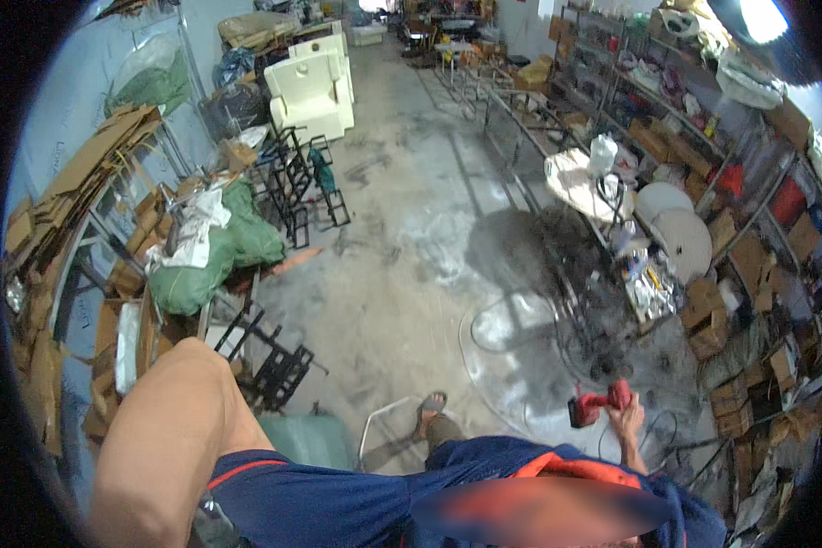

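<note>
My right hand (627, 420), at the lower right, is closed around the handle of a red cordless drill (599, 402). The tool has a dark end at its left and is held out above the stained floor. On the left, my bent left arm (178, 402) is raised close to the camera, elbow upward, below a navy sleeve with a red stripe. My left hand is out of the picture, so its fingers do not show. One sandalled foot (434, 402) stands on the floor between the arms.
Black metal frames (283, 370) and green sacks (247, 228) lie at the left. Cream armchairs (306, 91) stand farther back. A bench with hardware packets (650, 283) and loaded shelves (685, 137) line the right. A thin hose or cable curves across the floor (466, 352).
</note>
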Available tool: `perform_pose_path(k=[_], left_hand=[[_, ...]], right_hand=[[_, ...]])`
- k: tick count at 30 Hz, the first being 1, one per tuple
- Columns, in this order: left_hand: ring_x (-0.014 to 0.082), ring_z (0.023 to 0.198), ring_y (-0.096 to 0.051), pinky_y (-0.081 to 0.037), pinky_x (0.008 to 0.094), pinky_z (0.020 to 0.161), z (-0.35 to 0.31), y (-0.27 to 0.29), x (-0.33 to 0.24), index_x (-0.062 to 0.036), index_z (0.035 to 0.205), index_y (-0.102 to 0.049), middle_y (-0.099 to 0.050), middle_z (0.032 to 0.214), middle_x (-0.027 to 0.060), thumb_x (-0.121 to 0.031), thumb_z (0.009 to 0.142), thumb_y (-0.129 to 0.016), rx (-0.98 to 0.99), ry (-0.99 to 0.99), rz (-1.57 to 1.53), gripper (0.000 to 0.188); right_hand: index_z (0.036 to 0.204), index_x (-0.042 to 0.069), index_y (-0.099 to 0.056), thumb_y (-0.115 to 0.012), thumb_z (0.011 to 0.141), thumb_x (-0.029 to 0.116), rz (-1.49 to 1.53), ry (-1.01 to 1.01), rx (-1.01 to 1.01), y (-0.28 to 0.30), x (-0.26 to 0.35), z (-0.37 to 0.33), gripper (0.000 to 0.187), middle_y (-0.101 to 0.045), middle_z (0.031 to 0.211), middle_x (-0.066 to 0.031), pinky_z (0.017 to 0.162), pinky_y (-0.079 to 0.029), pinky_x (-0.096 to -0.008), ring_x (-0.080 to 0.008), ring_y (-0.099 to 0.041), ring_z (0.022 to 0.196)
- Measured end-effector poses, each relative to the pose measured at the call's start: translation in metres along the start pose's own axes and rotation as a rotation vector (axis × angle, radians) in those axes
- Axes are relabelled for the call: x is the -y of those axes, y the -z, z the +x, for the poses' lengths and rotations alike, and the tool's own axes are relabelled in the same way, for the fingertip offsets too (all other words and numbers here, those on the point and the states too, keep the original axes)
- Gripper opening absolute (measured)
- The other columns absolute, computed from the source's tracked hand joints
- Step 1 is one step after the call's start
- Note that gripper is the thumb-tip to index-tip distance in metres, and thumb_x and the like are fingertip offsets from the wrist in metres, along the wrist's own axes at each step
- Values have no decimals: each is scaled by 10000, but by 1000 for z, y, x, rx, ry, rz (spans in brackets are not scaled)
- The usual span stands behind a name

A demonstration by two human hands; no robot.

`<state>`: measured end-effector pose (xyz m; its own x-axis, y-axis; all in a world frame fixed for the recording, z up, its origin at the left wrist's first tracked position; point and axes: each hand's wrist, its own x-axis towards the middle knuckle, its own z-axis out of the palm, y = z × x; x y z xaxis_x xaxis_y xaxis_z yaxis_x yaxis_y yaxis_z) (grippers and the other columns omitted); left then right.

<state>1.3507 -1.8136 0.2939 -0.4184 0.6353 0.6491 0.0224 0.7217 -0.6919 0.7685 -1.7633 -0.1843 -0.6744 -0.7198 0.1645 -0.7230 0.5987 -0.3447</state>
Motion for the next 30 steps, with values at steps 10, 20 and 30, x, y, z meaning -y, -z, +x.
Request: perform_pose_path(k=[10,20,30], left_hand=[[154,878,-641,-529,347,791,-131,-1,156,-92,931,-630,-662,940,59,-385,943,-468,-112,-56,-18,334],[139,853,-638,-537,354,793,-192,13,170,-118,859,-642,-664,865,30,-476,945,-436,-602,106,31,422],[105,838,-659,-511,253,697,-482,-274,11,-56,1110,-673,-698,996,16,-224,963,-649,-429,2217,-495,224]], right_hand=[[1061,-45,-539,-795,593,401,-107,-362,-50,-59,39,-26,696,-653,923,-302,806,-485,-555,-496,-624,903],[1213,-48,-540,-804,676,439,-84,-609,-15,-50,36,-85,772,-635,1124,-284,967,-463,-489,-430,-601,1095],[1257,-46,-521,-794,712,398,-38,-690,-53,-53,5,-112,754,-610,1192,-260,1003,-439,-465,-397,-577,1147]])
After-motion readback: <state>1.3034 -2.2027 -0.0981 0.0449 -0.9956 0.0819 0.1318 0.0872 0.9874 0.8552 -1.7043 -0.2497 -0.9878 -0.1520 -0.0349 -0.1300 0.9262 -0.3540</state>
